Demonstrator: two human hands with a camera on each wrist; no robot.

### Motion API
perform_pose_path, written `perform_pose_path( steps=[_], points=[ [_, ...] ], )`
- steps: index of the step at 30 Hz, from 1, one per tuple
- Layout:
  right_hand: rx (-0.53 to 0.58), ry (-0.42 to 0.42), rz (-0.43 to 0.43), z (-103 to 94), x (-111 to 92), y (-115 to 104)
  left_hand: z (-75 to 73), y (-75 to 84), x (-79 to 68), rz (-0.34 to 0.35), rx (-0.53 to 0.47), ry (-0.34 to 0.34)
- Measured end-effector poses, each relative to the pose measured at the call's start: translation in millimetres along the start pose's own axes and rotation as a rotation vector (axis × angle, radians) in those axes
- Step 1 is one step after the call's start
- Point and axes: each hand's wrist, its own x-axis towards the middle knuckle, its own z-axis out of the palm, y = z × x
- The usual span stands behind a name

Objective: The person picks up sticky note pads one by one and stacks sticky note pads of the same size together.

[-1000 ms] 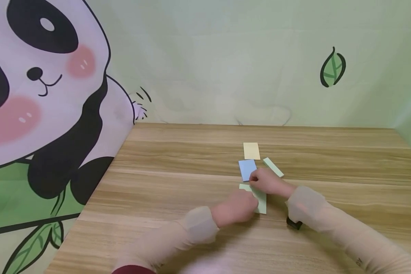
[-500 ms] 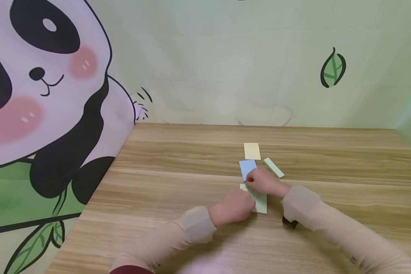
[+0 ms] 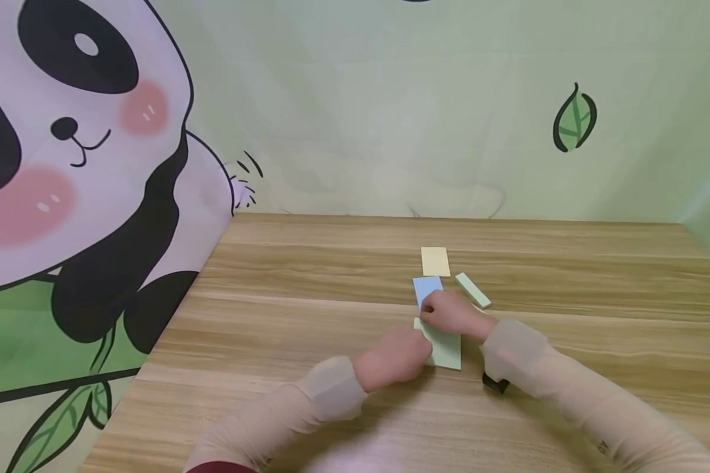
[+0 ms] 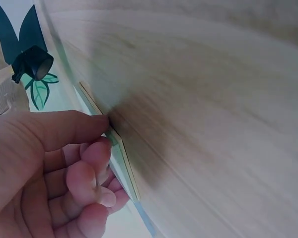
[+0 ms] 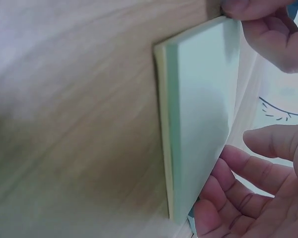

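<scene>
Altogether, two hands [image 3: 393, 358] [image 3: 454, 312], left pinching one pad [image 3: 448, 349], right loosely curled against it, three smaller pads [image 3: 434, 261] [image 3: 427, 288] [image 3: 473, 290]

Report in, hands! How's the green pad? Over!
Green pad flat on table. Left hand touching its edge; right hand at far end. Blue square close beyond.

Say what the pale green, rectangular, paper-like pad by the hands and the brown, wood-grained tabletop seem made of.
The pad looks like stacked matte paper: its thick edge is green over yellowish, its face glare-free; card is possible. The tabletop looks like wood or printed laminate, apparently satin; streaky grain and soft glare fit both.
</scene>
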Motion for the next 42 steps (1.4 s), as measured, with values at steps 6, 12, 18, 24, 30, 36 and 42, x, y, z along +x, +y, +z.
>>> perform_pose_path(
  steps=[6,12,18,24,30,36,42],
  points=[
    [0.009,-0.018,-0.012,1.3,2.7,-3.0,1.8,-0.7,-0.3,-0.013,0.002,-0.007],
    [0.01,-0.028,-0.015,1.5,2.6,-4.4,2.6,-0.7,0.3,-0.01,0.011,-0.014],
    [0.013,-0.035,-0.013,2.0,3.8,-3.7,3.3,-1.8,-2.9,-0.018,0.018,-0.013],
    [0.024,-0.024,-0.019,3.0,4.9,-1.4,3.6,-7.4,-6.3,-0.076,-0.09,-0.055],
    [0.02,-0.024,-0.023,3.0,5.0,-0.7,5.4,-8.9,-5.3,-0.085,-0.128,-0.063],
    [0.011,-0.012,-0.034,2.3,4.4,-0.1,4.5,-8.6,-4.2,-0.069,-0.096,-0.067],
    [0.021,-0.01,-0.031,1.1,2.7,-0.5,4.1,-8.8,-4.4,-0.061,-0.098,-0.074]
  ],
)
